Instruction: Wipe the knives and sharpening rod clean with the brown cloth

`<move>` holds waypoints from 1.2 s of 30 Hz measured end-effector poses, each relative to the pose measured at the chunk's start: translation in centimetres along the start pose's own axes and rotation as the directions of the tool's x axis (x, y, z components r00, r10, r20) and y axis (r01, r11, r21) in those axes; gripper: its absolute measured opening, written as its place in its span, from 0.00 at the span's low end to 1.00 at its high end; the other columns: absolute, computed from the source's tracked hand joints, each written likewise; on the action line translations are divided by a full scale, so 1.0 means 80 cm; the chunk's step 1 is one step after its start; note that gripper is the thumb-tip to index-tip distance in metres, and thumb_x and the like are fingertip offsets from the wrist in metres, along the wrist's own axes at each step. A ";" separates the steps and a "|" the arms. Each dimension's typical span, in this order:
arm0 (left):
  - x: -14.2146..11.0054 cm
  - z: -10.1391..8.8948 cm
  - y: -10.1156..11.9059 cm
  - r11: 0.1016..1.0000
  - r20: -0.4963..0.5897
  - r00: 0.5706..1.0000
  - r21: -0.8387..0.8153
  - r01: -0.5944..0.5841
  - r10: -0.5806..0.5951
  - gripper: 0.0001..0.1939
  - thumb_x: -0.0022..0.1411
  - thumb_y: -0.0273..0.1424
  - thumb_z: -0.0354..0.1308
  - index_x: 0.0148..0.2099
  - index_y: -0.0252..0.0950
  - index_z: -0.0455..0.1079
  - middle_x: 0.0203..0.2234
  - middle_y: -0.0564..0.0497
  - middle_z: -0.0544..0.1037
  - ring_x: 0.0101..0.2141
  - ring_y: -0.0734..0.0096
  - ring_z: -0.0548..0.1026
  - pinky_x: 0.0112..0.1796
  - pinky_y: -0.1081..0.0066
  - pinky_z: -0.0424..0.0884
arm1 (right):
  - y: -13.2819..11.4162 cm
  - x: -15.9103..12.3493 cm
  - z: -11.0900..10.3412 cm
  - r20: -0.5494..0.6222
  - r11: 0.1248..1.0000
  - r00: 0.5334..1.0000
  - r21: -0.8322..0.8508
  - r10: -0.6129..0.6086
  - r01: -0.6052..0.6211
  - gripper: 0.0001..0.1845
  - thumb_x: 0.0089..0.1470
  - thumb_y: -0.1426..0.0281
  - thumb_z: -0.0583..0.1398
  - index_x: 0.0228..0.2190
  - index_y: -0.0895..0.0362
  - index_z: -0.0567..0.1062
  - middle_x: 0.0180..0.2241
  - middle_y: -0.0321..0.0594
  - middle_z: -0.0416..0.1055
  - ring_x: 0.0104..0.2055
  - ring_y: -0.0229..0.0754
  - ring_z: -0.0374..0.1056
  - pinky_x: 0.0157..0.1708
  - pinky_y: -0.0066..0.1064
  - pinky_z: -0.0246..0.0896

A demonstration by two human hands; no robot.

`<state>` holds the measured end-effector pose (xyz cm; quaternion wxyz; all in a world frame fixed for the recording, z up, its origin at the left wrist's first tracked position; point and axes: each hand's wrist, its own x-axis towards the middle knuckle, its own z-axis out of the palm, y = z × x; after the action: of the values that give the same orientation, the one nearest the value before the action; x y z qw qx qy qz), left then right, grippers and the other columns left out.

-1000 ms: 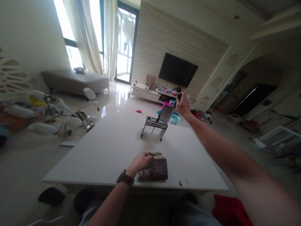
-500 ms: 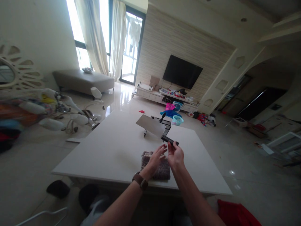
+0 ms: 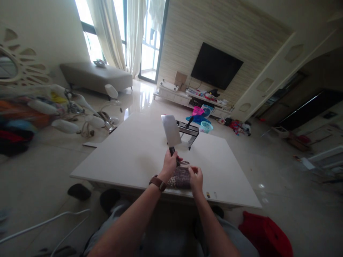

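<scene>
My left hand [image 3: 169, 165], with a brown watch on the wrist, is closed round the black handle of a cleaver [image 3: 170, 130] whose broad steel blade points up and away. My right hand [image 3: 196, 178] rests on the right side of a dark speckled cloth [image 3: 180, 177] lying near the front edge of the white table [image 3: 128, 157]; its fingers curl on the cloth. A black metal knife rack [image 3: 188, 130] stands further back on the table, behind the blade.
Beyond the table are a TV [image 3: 215, 66] on the wall, a low cabinet with clutter, plastic baskets [image 3: 205, 126] on the floor and a grey bench [image 3: 93, 75] by the window. A chandelier [image 3: 66, 114] lies on the floor at left. A red item [image 3: 268, 235] sits at lower right.
The right hand took the cleaver from the rack and brought it toward me. The cleaver passed to the left hand, and the right hand dropped onto the cloth.
</scene>
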<state>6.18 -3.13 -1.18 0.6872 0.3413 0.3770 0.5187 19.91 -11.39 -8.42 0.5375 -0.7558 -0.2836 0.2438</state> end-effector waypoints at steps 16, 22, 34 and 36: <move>0.012 -0.020 0.015 0.989 0.068 0.997 0.139 -0.052 0.043 0.08 0.63 0.32 0.56 0.37 0.39 0.59 0.19 0.62 0.62 0.15 0.81 0.62 0.19 0.77 0.62 | 0.041 0.033 -0.013 0.427 0.860 0.784 0.026 0.451 -0.509 0.12 0.37 0.68 0.63 0.30 0.58 0.76 0.25 0.44 0.78 0.31 0.49 0.78 0.34 0.38 0.75; 0.001 -0.020 0.012 0.979 0.105 0.993 0.201 0.033 -0.055 0.08 0.60 0.34 0.56 0.35 0.39 0.59 0.20 0.61 0.63 0.14 0.81 0.61 0.16 0.76 0.61 | -0.017 0.040 -0.022 0.389 0.823 0.861 0.331 0.327 -0.462 0.16 0.42 0.66 0.61 0.36 0.56 0.75 0.32 0.39 0.81 0.33 0.46 0.78 0.32 0.34 0.76; -0.014 0.003 -0.020 0.938 0.263 0.943 0.326 0.114 -0.205 0.15 0.56 0.42 0.59 0.36 0.39 0.59 0.18 0.62 0.62 0.14 0.82 0.58 0.14 0.76 0.62 | -0.100 0.039 -0.048 0.310 0.517 0.950 0.809 0.031 -0.281 0.20 0.47 0.59 0.68 0.42 0.55 0.79 0.41 0.40 0.83 0.42 0.48 0.78 0.45 0.41 0.76; -0.014 0.006 -0.023 0.936 0.278 0.940 0.337 0.099 -0.199 0.16 0.56 0.44 0.60 0.35 0.39 0.59 0.18 0.63 0.62 0.13 0.82 0.57 0.14 0.76 0.61 | -0.099 0.040 -0.056 0.355 0.485 0.935 0.819 -0.006 -0.308 0.21 0.52 0.52 0.64 0.40 0.54 0.80 0.41 0.40 0.83 0.43 0.48 0.78 0.48 0.43 0.76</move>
<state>7.27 -4.65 -2.36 0.7112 0.4943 0.3690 0.3373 23.96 -10.13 0.27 0.7667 -0.3588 -0.1354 0.5149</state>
